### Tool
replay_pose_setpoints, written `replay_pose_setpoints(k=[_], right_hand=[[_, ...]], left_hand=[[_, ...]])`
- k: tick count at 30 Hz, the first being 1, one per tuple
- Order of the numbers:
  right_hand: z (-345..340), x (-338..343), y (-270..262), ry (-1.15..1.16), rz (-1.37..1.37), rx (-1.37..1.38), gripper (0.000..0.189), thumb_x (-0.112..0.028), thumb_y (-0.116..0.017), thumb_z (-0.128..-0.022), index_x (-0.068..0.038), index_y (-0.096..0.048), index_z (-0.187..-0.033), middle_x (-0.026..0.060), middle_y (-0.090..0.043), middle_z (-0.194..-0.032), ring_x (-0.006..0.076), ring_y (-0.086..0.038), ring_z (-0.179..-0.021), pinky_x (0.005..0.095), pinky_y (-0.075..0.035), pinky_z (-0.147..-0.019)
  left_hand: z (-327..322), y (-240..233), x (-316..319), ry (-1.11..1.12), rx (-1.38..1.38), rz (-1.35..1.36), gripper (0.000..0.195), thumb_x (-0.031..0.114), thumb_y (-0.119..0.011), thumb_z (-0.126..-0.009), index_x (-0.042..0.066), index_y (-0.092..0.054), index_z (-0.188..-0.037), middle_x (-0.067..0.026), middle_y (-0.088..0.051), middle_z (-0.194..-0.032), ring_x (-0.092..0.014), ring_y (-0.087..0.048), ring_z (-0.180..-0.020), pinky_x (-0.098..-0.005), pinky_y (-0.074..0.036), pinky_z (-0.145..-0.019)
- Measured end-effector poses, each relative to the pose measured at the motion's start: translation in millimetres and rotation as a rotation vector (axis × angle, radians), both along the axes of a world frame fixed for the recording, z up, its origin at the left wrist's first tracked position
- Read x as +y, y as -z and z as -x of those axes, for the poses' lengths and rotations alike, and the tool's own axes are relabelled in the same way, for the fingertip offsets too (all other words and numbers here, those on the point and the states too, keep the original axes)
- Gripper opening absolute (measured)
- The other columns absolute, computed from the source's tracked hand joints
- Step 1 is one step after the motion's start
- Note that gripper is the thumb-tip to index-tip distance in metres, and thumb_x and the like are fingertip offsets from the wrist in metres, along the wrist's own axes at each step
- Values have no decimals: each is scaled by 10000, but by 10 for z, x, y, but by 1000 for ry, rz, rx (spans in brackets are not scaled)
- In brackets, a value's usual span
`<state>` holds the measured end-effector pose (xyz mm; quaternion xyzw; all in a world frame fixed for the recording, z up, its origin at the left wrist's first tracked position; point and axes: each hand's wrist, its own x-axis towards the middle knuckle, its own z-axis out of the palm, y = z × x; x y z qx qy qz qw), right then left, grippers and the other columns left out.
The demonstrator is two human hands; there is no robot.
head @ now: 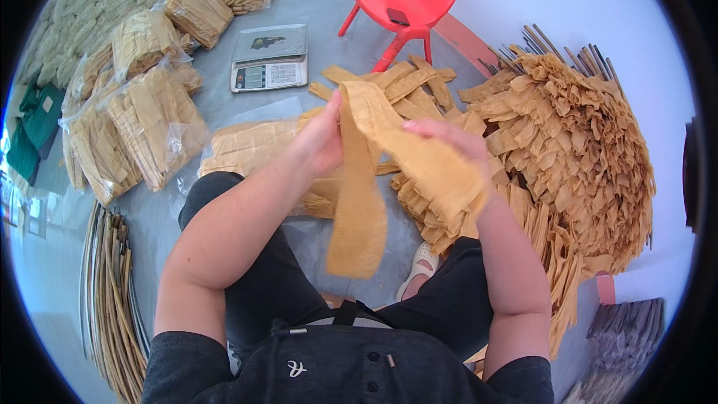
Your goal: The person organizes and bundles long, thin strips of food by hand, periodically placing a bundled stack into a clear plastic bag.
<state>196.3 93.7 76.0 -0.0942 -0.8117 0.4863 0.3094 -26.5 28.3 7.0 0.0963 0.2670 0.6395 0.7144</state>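
A long tan strip, apparently of dried tofu skin (359, 219), hangs folded over in front of me. My left hand (326, 143) pinches it near the fold, and one length drops between my knees. The other length slants across to my right hand (451, 137), whose fingers lie at its upper edge; this part is blurred and partly hides the palm. Beneath and beyond my hands lies a loose heap of similar strips (418, 87). Beside my left forearm, a clear plastic bag (252, 146) lies packed with folded strips.
Many strips hang in a dense stack on sticks (572, 163) at right. A digital scale (269, 59) and a red child's chair (418, 0) bearing a phone (397, 17) stand ahead. Filled bags (157, 118) and bundled sticks (109, 292) lie at left.
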Motion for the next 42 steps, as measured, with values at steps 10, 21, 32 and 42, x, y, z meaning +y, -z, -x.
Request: replay_pose_setpoints(k=[10,21,32,42], right_hand=[[213,-251,182,14,-792,-85,397,-10,-660,-747,-146,-667,-1120,92,-617,-1145,270,-607,-1039,402,-471,-945],[192,-207,324,39,-415,-80,299,-32,-622,-812,-71,-644,-1108,107,-649,-1025,225,-628,-968,333,-492,-863],[318,-139,337,463,-40,-104,242,-247,-583,-939,-22,-525,-874,88,-570,-693,165,-556,-611,315,-425,-554],[320,-181,319,433,-178,-96,258,-207,-585,-927,-16,-480,-789,124,-483,-648,243,-483,-559,349,-408,-531]], left_hand=[[122,-79,-66,-239,138,-90,374,84,-571,-921,86,-477,-1283,-94,-609,-1157,-236,-604,-1067,-422,-517,-899],[0,-118,-79,-342,364,-237,365,76,-591,-918,84,-496,-1271,-53,-608,-1162,-172,-597,-1055,-352,-506,-891],[-546,-215,-176,-176,331,-243,277,186,-598,-939,76,-563,-1191,-13,-633,-1098,-102,-601,-992,-281,-482,-862],[-533,-240,-105,-217,347,-163,339,334,-506,-983,58,-568,-1170,-35,-638,-1075,-127,-608,-987,-287,-482,-865]])
